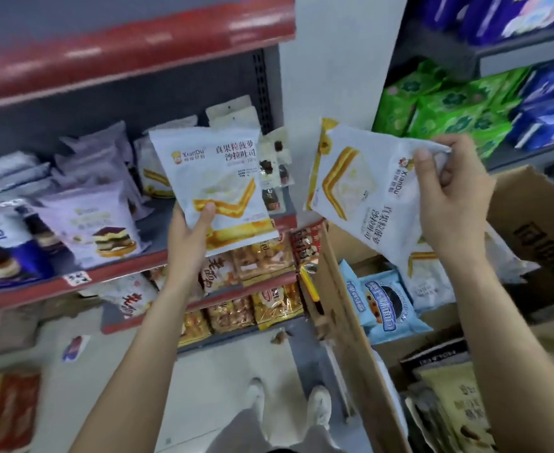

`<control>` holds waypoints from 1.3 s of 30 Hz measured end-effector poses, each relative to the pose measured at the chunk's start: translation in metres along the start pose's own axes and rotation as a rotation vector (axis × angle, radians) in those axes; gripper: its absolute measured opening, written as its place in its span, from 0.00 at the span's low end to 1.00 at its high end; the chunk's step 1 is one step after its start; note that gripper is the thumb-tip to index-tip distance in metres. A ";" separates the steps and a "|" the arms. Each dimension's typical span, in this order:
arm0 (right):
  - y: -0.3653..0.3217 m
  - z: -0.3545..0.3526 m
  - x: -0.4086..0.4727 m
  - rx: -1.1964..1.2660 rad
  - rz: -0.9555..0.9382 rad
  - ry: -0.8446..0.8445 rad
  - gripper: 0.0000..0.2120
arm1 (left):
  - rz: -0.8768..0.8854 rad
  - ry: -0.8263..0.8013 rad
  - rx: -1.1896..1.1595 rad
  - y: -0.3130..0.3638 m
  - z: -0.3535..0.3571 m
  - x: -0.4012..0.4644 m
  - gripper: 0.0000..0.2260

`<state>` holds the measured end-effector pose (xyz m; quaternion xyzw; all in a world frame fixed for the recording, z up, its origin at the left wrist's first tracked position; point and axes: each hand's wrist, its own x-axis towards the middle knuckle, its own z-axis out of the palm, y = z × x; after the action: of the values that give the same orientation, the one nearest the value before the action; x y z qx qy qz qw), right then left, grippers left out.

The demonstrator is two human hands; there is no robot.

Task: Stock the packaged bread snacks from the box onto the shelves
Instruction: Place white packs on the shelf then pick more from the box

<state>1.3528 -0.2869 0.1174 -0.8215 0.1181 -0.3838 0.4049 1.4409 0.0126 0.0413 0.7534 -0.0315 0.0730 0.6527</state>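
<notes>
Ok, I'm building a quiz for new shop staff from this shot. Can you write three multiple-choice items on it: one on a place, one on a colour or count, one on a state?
1. Where is the cardboard box?
A. on the person's right, beside the shelves
B. on the top shelf
C. behind the person

2. What colour is the front edge of the upper shelf?
A. green
B. red
C. yellow

3. How does the left hand hold its white sandwich packet?
A. upside down by the top seal
B. flat on the palm
C. upright, gripped at the bottom edge

Answers:
1 A: the open box stands on the right, next to the shelf end.
2 B: the strip is plainly red.
3 C: the print reads upright and the thumb presses near the bottom.
</notes>
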 end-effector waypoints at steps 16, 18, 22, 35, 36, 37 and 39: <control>-0.083 0.189 -0.033 -0.163 -0.158 -0.376 0.11 | -0.088 0.051 0.261 -0.101 -0.087 0.118 0.20; -0.083 0.199 -0.033 -0.185 -0.159 -0.386 0.10 | -0.079 0.060 0.247 -0.111 -0.081 0.136 0.18; -0.083 0.216 -0.033 -0.225 -0.181 -0.403 0.10 | -0.126 0.121 0.375 -0.127 -0.074 0.166 0.22; -0.075 0.271 -0.011 -0.178 -0.078 -0.474 0.09 | 0.034 -0.139 0.184 -0.078 -0.076 0.111 0.22; -0.074 0.275 -0.009 -0.153 -0.017 -0.486 0.09 | 0.086 -0.231 0.187 -0.075 -0.081 0.097 0.23; -0.074 0.280 -0.007 -0.119 0.056 -0.512 0.09 | 0.142 -0.329 0.217 -0.072 -0.086 0.084 0.27; -0.074 0.289 -0.006 0.025 0.263 -0.595 0.08 | 0.252 -0.493 0.335 -0.071 -0.095 0.068 0.40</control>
<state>1.5493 -0.0700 0.0613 -0.8703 0.0948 -0.0727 0.4778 1.5121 0.1198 -0.0045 0.8354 -0.2692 -0.0272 0.4784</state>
